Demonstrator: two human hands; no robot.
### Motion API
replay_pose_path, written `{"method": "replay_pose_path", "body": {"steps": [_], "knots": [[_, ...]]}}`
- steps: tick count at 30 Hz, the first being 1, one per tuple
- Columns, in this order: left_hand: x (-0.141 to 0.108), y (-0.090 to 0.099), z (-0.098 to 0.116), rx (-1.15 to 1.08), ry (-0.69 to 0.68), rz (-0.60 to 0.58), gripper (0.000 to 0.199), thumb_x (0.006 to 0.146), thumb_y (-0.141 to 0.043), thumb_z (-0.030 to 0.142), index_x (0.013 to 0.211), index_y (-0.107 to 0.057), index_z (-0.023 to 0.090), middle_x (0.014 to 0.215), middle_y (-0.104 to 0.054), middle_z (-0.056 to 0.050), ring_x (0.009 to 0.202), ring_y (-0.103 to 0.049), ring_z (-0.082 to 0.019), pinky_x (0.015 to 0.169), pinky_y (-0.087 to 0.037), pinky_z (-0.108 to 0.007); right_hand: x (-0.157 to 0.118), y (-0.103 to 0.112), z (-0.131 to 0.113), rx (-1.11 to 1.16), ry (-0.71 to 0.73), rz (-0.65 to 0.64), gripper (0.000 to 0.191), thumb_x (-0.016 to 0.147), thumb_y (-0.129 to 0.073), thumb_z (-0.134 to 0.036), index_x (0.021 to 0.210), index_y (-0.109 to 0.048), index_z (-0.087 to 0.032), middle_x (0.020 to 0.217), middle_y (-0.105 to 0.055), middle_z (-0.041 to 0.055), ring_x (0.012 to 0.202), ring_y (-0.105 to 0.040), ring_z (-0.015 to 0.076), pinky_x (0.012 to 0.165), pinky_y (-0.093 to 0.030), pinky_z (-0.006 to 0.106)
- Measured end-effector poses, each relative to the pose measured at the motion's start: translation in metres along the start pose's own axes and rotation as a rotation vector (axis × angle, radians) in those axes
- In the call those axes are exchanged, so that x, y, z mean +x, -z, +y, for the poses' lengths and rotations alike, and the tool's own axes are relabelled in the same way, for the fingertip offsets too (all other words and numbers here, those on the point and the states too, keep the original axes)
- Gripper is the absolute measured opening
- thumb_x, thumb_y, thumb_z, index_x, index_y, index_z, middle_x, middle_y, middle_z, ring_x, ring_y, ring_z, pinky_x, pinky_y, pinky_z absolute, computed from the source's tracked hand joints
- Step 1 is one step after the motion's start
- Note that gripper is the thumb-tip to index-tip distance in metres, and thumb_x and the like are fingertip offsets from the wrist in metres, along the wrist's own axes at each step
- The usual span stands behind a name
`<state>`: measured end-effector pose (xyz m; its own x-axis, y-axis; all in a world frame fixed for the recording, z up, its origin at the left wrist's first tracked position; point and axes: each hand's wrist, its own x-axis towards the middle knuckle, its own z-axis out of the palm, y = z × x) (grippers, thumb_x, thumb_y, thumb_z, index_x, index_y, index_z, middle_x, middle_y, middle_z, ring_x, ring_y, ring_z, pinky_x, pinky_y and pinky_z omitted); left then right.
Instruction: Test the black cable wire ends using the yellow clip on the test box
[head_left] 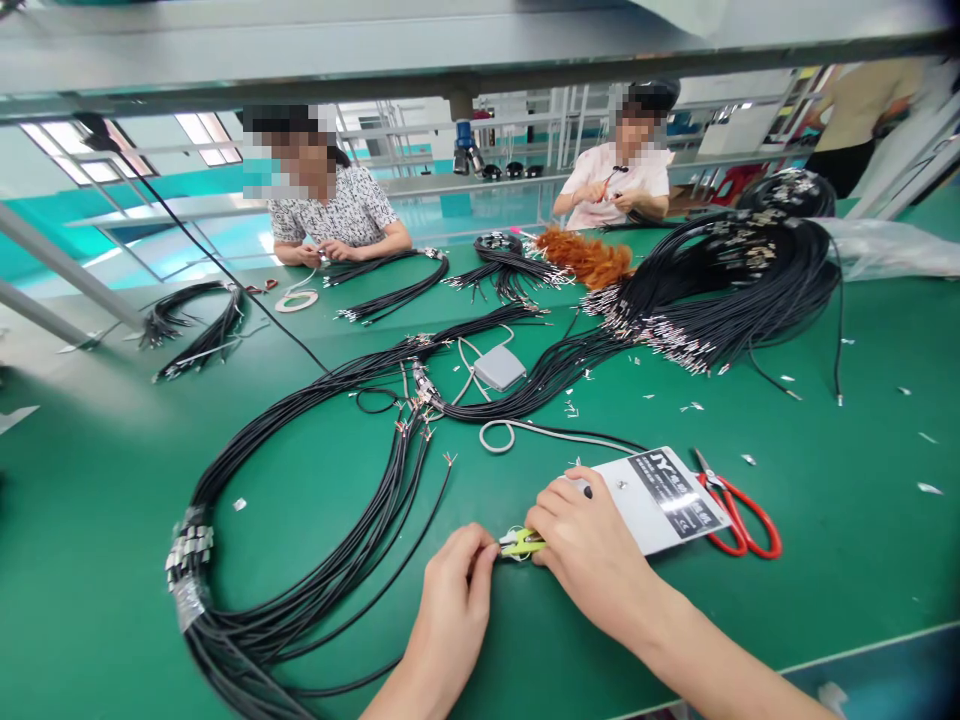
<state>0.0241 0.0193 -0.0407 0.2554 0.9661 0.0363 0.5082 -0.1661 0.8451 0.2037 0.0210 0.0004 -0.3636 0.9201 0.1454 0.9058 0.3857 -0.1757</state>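
Observation:
My left hand [459,590] is closed in a pinch at the front middle of the table. A black cable [367,684] runs under my left forearm, and its end seems to be between those fingertips. Wrapped in my right hand [581,535] is a yellow-green pair of pliers [525,543], its jaws meeting my left fingertips. Thin white strands show around the jaws. My palm covers most of the pliers' handles. Behind my right hand lies a white box-shaped device [626,495] with a black "JY" label, partly covered by the hand.
A long bundle of black cables [247,450] curves over the green table [97,560] at left. Red-handled scissors [739,510] lie right of the device. A grey pedal-like box [499,369] and a big cable heap [720,280] sit farther back. Two people work across the table.

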Motion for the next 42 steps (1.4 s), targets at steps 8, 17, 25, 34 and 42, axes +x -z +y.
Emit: {"method": "replay_pose_path", "body": {"steps": [8, 17, 25, 34, 42], "knots": [[0.001, 0.000, 0.002, -0.007, -0.001, 0.018, 0.027, 0.093, -0.043, 0.030, 0.068, -0.048, 0.022, 0.065, -0.048, 0.002, 0.061, -0.047, -0.017, 0.057, -0.036, -0.025, 0.001, -0.002, -0.004, -0.050, 0.008, 0.012, 0.018, 0.075, -0.082, -0.023, 0.079, -0.064, -0.020, 0.084, -0.069, -0.0010, 0.092, -0.062, 0.0212, 0.100, -0.026, 0.046], [0.002, 0.003, 0.000, -0.050, 0.042, -0.025, 0.027, 0.092, -0.045, 0.034, 0.069, -0.051, 0.021, 0.065, -0.049, 0.001, 0.058, -0.045, -0.017, 0.053, -0.033, -0.024, -0.055, 0.015, 0.019, 0.098, -0.071, 0.521, 0.020, 0.094, -0.057, -0.017, 0.112, -0.062, -0.025, 0.116, -0.072, 0.0019, 0.111, -0.060, 0.0207, 0.105, -0.031, 0.044], [0.005, 0.005, 0.000, -0.056, 0.051, -0.058, 0.027, 0.090, -0.046, 0.036, 0.069, -0.052, 0.021, 0.062, -0.047, 0.002, 0.057, -0.042, -0.016, 0.052, -0.030, -0.024, -0.109, -0.017, 0.023, -0.029, -0.063, 0.557, 0.023, 0.087, -0.058, -0.009, 0.101, -0.063, -0.025, 0.120, -0.072, 0.0012, 0.113, -0.062, 0.0227, 0.096, -0.036, 0.039], [0.002, 0.024, -0.004, -0.183, 0.146, -0.026, 0.024, 0.084, -0.054, 0.034, 0.064, -0.053, 0.020, 0.059, -0.044, 0.004, 0.054, -0.040, -0.014, 0.049, -0.029, -0.022, -0.107, -0.031, 0.027, -0.065, -0.098, 0.647, 0.020, 0.085, -0.062, -0.011, 0.097, -0.064, -0.027, 0.108, -0.077, -0.0004, 0.101, -0.068, 0.0238, 0.106, -0.031, 0.046], [0.020, 0.070, 0.000, -0.313, 0.178, 0.098, 0.029, 0.078, -0.061, 0.045, 0.067, -0.054, 0.019, 0.053, -0.054, 0.004, 0.046, -0.051, -0.012, 0.047, -0.039, -0.022, -0.109, -0.038, -0.004, -0.038, -0.001, 0.705, 0.019, 0.082, -0.061, -0.010, 0.088, -0.062, -0.028, 0.097, -0.079, -0.0008, 0.092, -0.072, 0.0226, 0.100, -0.041, 0.042]]}}
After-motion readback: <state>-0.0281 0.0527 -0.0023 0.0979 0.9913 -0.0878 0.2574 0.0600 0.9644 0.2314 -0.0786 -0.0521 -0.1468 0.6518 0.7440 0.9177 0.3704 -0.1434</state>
